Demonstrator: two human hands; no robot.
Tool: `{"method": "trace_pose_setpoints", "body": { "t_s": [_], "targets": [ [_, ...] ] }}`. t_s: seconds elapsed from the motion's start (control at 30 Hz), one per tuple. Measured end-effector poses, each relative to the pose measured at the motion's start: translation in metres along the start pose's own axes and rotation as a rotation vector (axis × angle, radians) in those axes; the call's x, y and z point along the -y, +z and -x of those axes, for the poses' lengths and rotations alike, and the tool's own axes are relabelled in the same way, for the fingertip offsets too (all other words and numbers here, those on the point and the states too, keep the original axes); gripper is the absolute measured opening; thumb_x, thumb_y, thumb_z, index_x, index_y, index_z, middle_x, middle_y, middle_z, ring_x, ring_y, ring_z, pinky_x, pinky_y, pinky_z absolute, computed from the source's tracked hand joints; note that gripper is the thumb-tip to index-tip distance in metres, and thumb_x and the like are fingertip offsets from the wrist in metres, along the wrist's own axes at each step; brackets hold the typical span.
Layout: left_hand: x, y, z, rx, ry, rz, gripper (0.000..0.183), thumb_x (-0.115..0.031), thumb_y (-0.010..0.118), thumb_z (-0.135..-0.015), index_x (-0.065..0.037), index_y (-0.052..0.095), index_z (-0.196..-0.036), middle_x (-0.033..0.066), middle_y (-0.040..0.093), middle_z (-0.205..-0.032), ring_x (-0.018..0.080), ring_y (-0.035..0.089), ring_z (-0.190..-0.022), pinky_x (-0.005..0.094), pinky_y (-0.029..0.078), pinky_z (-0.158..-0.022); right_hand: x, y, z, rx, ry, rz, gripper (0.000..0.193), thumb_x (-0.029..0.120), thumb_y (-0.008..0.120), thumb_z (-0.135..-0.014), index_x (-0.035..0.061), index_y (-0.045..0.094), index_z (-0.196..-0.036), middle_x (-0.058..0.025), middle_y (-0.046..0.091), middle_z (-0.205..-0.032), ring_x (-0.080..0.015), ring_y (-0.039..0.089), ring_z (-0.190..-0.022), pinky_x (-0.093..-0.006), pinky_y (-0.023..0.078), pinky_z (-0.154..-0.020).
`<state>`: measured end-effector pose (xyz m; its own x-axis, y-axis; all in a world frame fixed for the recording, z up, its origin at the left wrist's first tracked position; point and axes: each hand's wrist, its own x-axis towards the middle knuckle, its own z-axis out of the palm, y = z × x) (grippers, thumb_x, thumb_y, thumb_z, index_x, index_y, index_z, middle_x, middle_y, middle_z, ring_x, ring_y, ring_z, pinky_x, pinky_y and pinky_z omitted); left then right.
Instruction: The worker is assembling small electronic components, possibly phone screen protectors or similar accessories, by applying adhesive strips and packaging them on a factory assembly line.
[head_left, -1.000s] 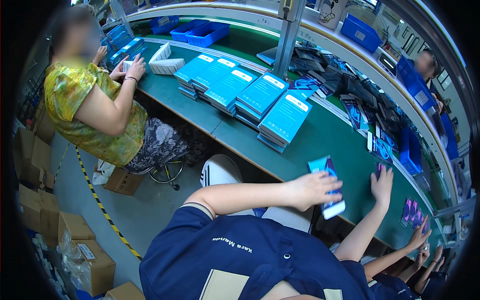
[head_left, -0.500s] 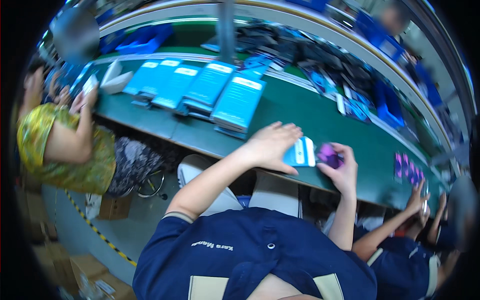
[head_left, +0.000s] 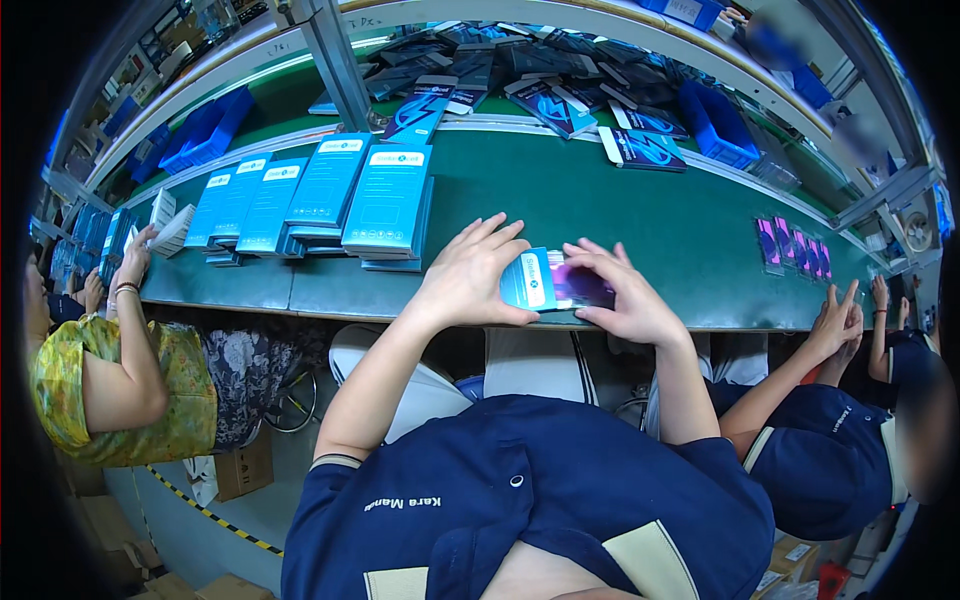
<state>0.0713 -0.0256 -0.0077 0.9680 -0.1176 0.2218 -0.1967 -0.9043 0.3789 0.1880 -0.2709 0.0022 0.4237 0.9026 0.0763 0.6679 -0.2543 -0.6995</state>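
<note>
On the bench edge before me lies a small flat blue box [head_left: 528, 280], one end toward the right. My left hand [head_left: 470, 275] rests over its left part, thumb along the near edge and fingers spread across the far side, gripping it. My right hand [head_left: 632, 298] pinches a shiny purple and dark flat packet [head_left: 582, 287] between thumb and fingers. The packet's left end meets the box's right end; whether part of it is inside I cannot tell.
Stacks of blue boxes [head_left: 385, 205] stand to the left. Beyond the green bench [head_left: 500, 185], dark flat boxes [head_left: 550, 105] heap up, with a blue bin [head_left: 718, 125]. Purple packets [head_left: 793, 247] lie at right. Co-workers sit on both sides; a metal post [head_left: 335, 65] rises behind.
My right hand has brought the purple packet left against the box's end. My left hand and the box stay together. The view has shifted.
</note>
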Motion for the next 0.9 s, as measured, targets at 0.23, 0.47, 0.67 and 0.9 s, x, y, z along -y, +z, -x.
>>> {"method": "trace_pose_setpoints", "body": {
  "t_s": [0.23,0.47,0.67,0.9],
  "targets": [
    [-0.022,-0.007,-0.013,-0.208,-0.071,0.257,0.089,-0.042,0.089,-0.061,-0.006,0.050,-0.134,0.0195,0.057,-0.133,0.0380,0.056,-0.122,0.0437,0.045,-0.103,0.044,0.023,-0.020,-0.570,-0.258,-0.705,0.058,-0.012,0.046,-0.088,0.0001,0.043,-0.145,-0.0215,0.030,-0.158,-0.0309,0.033,-0.147,-0.0407,0.023,-0.120],
    [-0.043,0.026,-0.016,-1.002,0.016,0.519,0.074,-0.023,0.096,-0.064,-0.009,0.043,-0.114,0.0110,0.054,-0.110,0.0202,0.058,-0.097,0.0325,0.049,-0.083,0.071,0.022,-0.054,-0.309,0.042,-1.399,0.033,0.012,0.055,-0.097,-0.0106,0.062,-0.120,-0.0150,0.068,-0.116,-0.0203,0.064,-0.105,-0.0295,0.047,-0.096],
    [-0.053,-0.006,-0.014,-0.942,0.032,1.399,0.030,0.002,0.059,-0.097,-0.008,0.039,-0.117,0.0134,0.059,-0.109,0.0153,0.059,-0.096,0.0267,0.049,-0.084,0.063,0.053,-0.071,-0.838,-0.568,-0.208,0.013,-0.003,0.065,-0.091,0.0005,0.068,-0.103,-0.0159,0.069,-0.109,-0.0204,0.066,-0.098,-0.0324,0.054,-0.082],
    [-0.049,-0.002,-0.012,-0.925,-0.078,1.229,0.018,0.000,0.063,-0.096,-0.005,0.050,-0.108,0.0007,0.054,-0.097,0.0057,0.053,-0.086,0.0202,0.046,-0.077,0.076,0.072,-0.068,-0.827,-0.317,-0.895,0.030,0.001,0.060,-0.097,0.0020,0.044,-0.122,-0.0147,0.062,-0.110,-0.0146,0.059,-0.097,-0.0264,0.049,-0.086]
  ]
}}
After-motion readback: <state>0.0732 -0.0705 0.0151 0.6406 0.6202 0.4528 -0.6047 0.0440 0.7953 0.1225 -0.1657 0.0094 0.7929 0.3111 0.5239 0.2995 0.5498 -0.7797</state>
